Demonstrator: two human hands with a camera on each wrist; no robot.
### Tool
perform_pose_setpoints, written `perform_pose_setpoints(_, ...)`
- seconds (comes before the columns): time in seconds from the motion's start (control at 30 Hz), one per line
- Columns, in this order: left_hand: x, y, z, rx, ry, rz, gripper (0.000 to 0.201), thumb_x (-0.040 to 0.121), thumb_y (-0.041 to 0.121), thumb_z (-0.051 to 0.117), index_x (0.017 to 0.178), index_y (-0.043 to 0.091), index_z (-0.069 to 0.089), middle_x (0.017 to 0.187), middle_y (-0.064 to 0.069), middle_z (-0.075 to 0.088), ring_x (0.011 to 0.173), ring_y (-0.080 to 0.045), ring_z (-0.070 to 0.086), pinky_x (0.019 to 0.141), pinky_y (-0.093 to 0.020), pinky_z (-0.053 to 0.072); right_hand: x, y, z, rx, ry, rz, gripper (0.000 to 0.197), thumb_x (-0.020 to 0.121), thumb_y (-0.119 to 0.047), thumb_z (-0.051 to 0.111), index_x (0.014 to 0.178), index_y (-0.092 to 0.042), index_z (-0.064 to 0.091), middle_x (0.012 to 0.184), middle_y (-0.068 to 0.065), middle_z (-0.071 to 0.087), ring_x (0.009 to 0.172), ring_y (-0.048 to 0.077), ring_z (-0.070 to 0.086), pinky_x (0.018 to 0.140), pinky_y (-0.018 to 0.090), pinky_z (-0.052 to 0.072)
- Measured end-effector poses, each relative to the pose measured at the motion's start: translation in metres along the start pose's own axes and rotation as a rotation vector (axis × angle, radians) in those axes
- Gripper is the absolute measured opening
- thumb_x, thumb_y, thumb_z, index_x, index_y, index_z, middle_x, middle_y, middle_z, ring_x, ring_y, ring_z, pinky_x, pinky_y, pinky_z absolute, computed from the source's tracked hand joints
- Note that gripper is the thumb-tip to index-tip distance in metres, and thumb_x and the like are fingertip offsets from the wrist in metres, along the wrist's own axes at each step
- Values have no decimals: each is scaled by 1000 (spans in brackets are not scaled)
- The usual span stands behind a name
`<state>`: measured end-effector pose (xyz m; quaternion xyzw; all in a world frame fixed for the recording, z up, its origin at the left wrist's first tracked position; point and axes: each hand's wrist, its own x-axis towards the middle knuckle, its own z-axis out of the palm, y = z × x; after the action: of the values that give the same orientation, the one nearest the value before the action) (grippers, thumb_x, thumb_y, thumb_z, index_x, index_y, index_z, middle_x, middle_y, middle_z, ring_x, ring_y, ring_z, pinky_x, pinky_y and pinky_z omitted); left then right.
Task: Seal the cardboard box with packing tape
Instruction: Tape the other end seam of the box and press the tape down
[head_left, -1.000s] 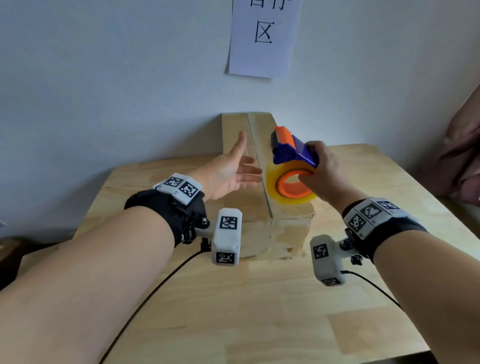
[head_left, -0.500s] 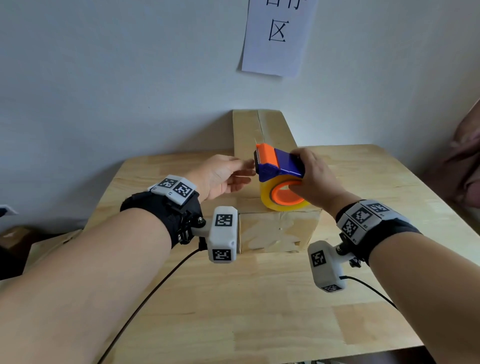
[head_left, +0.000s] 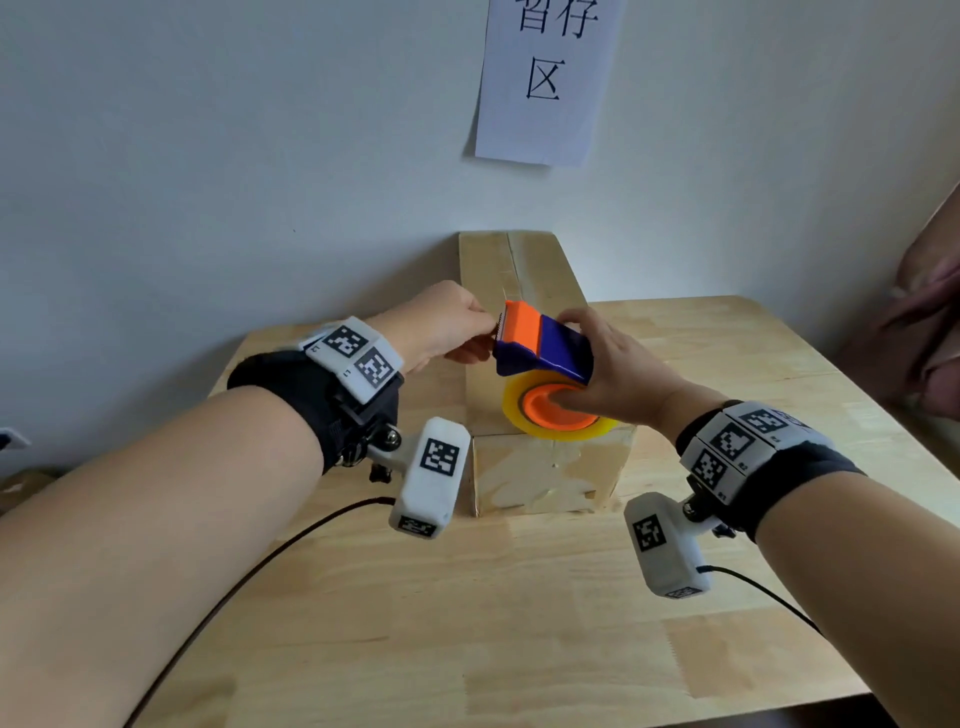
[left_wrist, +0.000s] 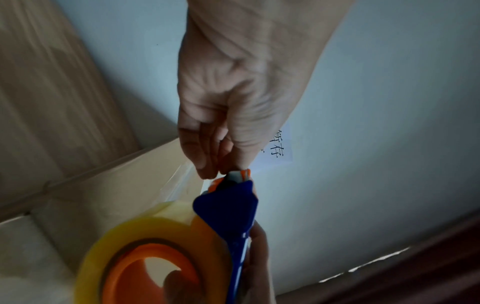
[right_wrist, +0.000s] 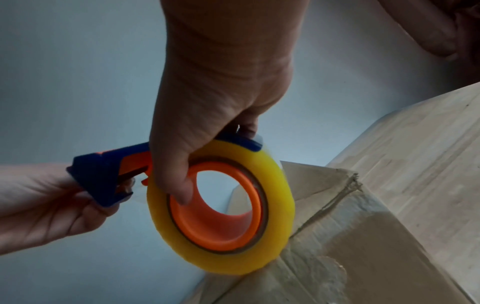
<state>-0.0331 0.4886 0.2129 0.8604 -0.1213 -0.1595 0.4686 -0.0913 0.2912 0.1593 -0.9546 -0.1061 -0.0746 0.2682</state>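
A long cardboard box (head_left: 524, 270) lies on the wooden table (head_left: 519, 623), its far end at the wall. My right hand (head_left: 613, 369) grips a blue and orange tape dispenser (head_left: 540, 343) with a yellowish tape roll (head_left: 519, 415) just above the box's near end; the thumb sits inside the orange core (right_wrist: 221, 216). My left hand (head_left: 441, 327) pinches at the dispenser's cutter end (left_wrist: 233, 174), where the clear tape end (right_wrist: 135, 195) comes off the roll. Old clear tape covers the box's near face (head_left: 545, 478).
A white paper sign (head_left: 545, 78) hangs on the grey wall behind the box. A pinkish cloth or another person's arm (head_left: 930, 332) sits at the right edge. Cables (head_left: 249, 577) trail from both wrist cameras across the table's front.
My left hand went from flat and open over the box to pinching at the dispenser's cutter. My right hand lowered the dispenser toward the box's near end.
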Motion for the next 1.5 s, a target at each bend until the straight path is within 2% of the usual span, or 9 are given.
perform_pose_setpoints(0.3,-2,11,-39,227,106,-52,7,84,12,63,78,14,65,73,-3,59,63,-14,47,54,-21,36,17,-40,-15,-67,5,-41,55,77,-33,74,120,-14,46,95,-1,53,79,19,50,61,23,34)
perform_pose_setpoints(0.47,-11,-15,-36,246,115,-148,11,82,19,67,71,19,65,67,-8,46,55,-16,27,49,-25,20,18,-57,-21,-367,-84,-152,79,84,-45,63,148,-44,16,97,-4,49,83,16,47,69,26,34)
perform_pose_setpoints(0.53,-16,-29,-23,182,125,-151,6,81,22,70,78,17,68,66,-5,35,52,-16,30,49,-25,22,13,-55,-21,-464,-142,-160,78,85,-50,59,147,-50,11,93,-4,45,81,16,46,67,26,34)
perform_pose_setpoints(0.6,-23,-46,-13,130,139,-155,15,84,25,68,91,12,70,93,4,62,63,-15,51,57,-25,39,4,-47,-21,-522,-211,-133,77,86,-52,57,146,-51,9,93,-4,44,80,16,45,67,26,35)
perform_pose_setpoints(0.63,-26,-56,-11,111,144,-175,16,86,24,66,89,9,71,83,2,65,79,-17,57,70,-28,44,-2,-40,-21,-549,-244,-114,76,86,-54,56,146,-52,9,93,-4,44,81,16,46,68,27,35)
perform_pose_setpoints(0.7,-32,-76,-9,64,145,-225,19,88,20,63,73,10,68,86,1,65,90,-19,57,84,-32,40,-15,-26,-22,-617,-306,-66,74,85,-56,55,145,-54,11,92,-5,42,86,18,51,68,27,36)
perform_pose_setpoints(0.83,-33,-103,10,4,176,-296,28,88,15,61,61,11,61,81,-7,63,80,-21,52,71,-29,36,-25,-19,-20,-763,-421,-54,66,85,-61,51,142,-57,18,91,-6,40,80,15,46,64,28,39)
perform_pose_setpoints(1.17,-32,-117,27,2,271,-294,31,81,36,70,78,7,57,85,-14,63,83,-29,58,80,-36,47,-3,-45,-3,-924,-452,-152,39,89,-42,53,127,-43,49,92,-4,45,76,19,48,58,28,37)
perform_pose_setpoints(1.5,-18,-123,25,37,268,-302,36,83,32,67,62,11,45,71,-8,53,72,-26,51,72,-33,43,17,-52,7,-979,-525,-126,34,89,-39,53,123,-39,54,100,-3,56,79,18,53,61,29,44)
